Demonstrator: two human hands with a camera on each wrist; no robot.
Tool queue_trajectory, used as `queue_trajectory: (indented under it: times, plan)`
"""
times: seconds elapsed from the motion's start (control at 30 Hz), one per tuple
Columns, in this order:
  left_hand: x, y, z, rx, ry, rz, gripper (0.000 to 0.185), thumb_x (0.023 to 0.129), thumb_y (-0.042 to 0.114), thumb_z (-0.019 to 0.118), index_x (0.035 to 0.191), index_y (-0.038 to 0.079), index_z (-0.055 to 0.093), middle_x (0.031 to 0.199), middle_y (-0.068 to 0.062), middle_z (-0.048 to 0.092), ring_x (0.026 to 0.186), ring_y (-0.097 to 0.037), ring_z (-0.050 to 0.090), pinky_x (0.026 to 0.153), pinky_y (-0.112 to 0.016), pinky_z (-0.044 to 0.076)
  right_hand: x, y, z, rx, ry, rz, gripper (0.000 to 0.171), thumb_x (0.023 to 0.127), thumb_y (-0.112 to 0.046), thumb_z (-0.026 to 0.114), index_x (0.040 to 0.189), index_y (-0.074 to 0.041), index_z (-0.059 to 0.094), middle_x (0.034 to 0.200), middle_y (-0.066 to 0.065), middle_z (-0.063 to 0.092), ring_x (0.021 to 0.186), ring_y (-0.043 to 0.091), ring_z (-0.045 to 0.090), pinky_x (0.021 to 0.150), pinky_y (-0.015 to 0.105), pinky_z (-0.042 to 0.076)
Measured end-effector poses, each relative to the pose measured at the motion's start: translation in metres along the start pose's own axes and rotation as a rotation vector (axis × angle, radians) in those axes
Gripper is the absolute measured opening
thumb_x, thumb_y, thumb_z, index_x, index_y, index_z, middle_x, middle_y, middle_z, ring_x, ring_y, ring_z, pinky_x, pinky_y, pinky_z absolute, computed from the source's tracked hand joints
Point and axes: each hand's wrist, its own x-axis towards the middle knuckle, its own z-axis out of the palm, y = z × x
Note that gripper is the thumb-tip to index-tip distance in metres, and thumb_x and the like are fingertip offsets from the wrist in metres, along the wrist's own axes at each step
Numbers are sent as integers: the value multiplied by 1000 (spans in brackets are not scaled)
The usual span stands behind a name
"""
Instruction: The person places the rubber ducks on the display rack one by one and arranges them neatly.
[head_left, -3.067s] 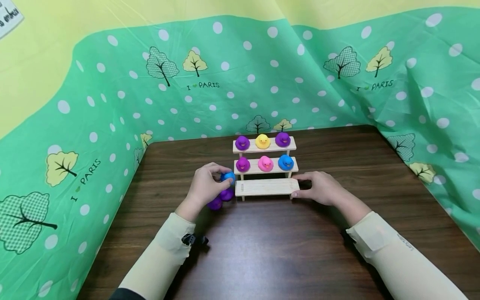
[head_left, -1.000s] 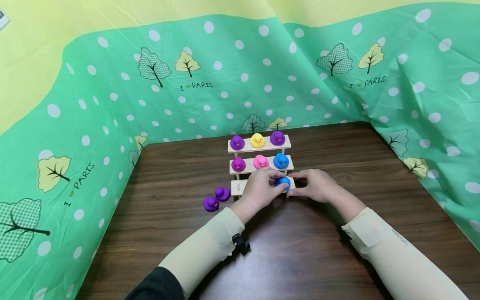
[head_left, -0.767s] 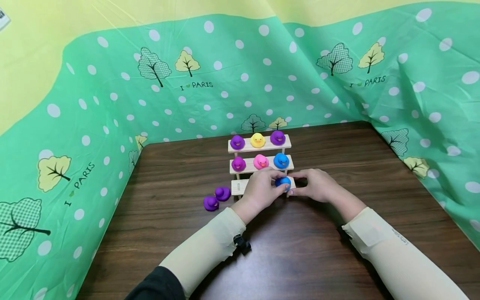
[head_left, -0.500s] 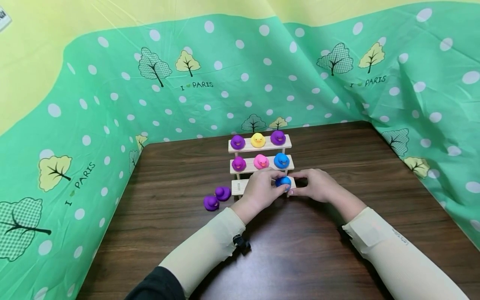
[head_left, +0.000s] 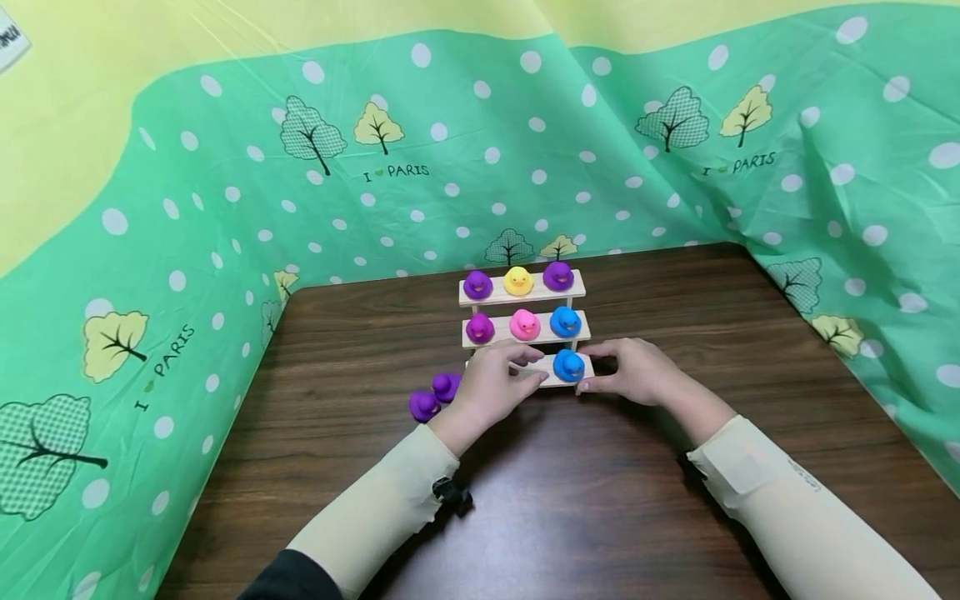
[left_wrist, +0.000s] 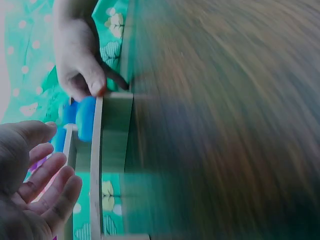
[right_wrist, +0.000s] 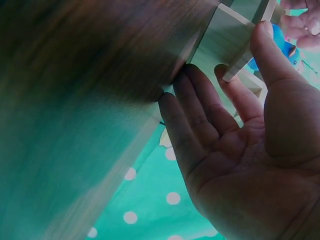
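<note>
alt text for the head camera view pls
A blue toy duck stands at the right end of the lowest step of a small wooden three-step rack. The open left hand hovers beside it and the right hand steadies the rack's end. Two purple ducks sit on the table.

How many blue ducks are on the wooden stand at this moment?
2. One blue duck sits at the right end of the middle step; the other blue duck sits at the right end of the bottom step of the stand.
</note>
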Motion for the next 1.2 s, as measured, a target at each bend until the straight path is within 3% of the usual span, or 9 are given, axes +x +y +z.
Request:
queue_trajectory:
  times: [0.1, 0.4, 0.73, 0.9, 1.03, 1.2]
  plan:
    - [-4, -6, -6, -43, 10, 2, 23, 91, 20, 85, 111, 10, 80, 105, 4, 76, 97, -13, 70, 84, -29, 62, 0, 0, 0, -6, -7, 19, 69, 85, -53, 85, 142, -19, 68, 140, 16, 65, 125, 38, 61, 102, 63, 50]
    - [-19, -27, -30, -97, 50, 18, 18, 89, 12, 85, 105, 5, 80, 101, -1, 76, 93, -22, 72, 79, -31, 64, 0, -1, 0, -10, -8, 39, 70, 85, -53, 86, 143, -19, 67, 142, 19, 64, 127, 40, 59, 103, 65, 49]
    - [-36, -52, -61, -87, 91, -16, 16, 89, 10, 85, 103, 4, 80, 98, -2, 76, 82, -12, 73, 75, -27, 63, -1, -2, -1, -5, -9, 45, 70, 85, -54, 85, 143, -19, 67, 142, 19, 63, 124, 37, 60, 102, 64, 50]
    - [-42, -65, -74, -72, 99, -57, 15, 88, 8, 85, 102, 6, 80, 97, -2, 76, 85, -13, 74, 77, -32, 63, 0, -1, 0, 0, -7, 30, 68, 86, -50, 86, 142, -18, 67, 141, 16, 65, 123, 36, 61, 102, 62, 51]
    - [-47, -78, -83, -22, 79, -113, 18, 87, 13, 87, 104, 9, 81, 102, -1, 76, 94, -18, 72, 81, -36, 62, 0, 1, 0, -1, 3, 1, 66, 86, -48, 86, 141, -17, 68, 138, 15, 67, 128, 39, 61, 104, 62, 50]
    - [-52, -93, -87, 42, -6, -174, 23, 87, 18, 88, 108, 12, 81, 106, 3, 74, 102, -21, 70, 87, -38, 60, 0, 1, 0, 3, -7, 3, 68, 86, -51, 85, 142, -17, 68, 138, 15, 67, 127, 39, 61, 103, 62, 50]
